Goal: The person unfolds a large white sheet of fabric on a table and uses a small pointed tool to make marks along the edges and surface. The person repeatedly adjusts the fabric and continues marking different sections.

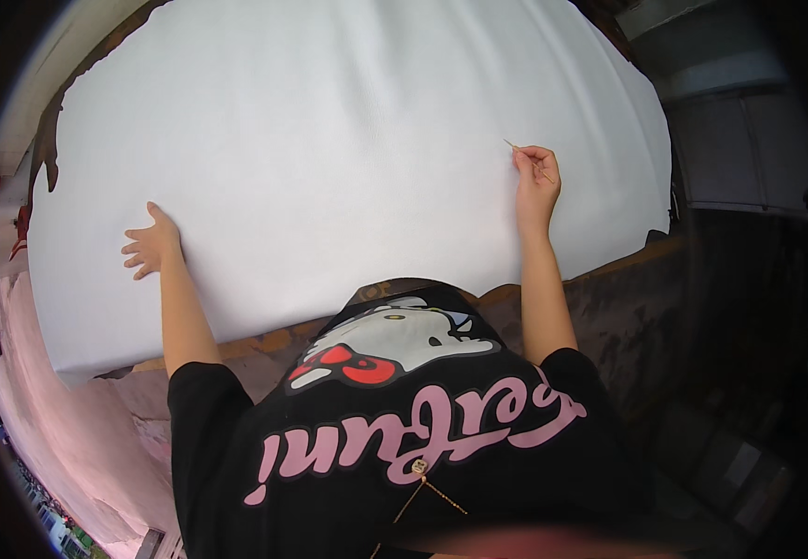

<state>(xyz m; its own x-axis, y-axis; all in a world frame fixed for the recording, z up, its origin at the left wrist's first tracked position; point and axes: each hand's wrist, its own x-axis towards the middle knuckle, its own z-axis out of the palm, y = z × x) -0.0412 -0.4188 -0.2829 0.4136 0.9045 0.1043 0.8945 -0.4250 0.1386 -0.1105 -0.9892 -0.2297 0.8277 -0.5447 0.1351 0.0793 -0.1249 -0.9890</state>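
Observation:
A large white sheet [329, 186], smooth with soft ripples toward the far right, is spread in front of me. My left hand [150, 244] lies flat on its left part, fingers spread, with nothing held. Over the right part, my right hand [536, 191] pinches a thin, gold-coloured pointed stick [545, 174] between thumb and fingers. The stick's fine tip points away and to the left, near the sheet's surface. Whether the tip touches the sheet, I cannot tell.
Ragged dark brown material [47, 140] shows under the sheet's left edge. Along the near side runs a worn brown edge [628, 289], close to my body. A pale pink surface [59, 410] lies at lower left. Dark grey panels [749, 149] stand at right.

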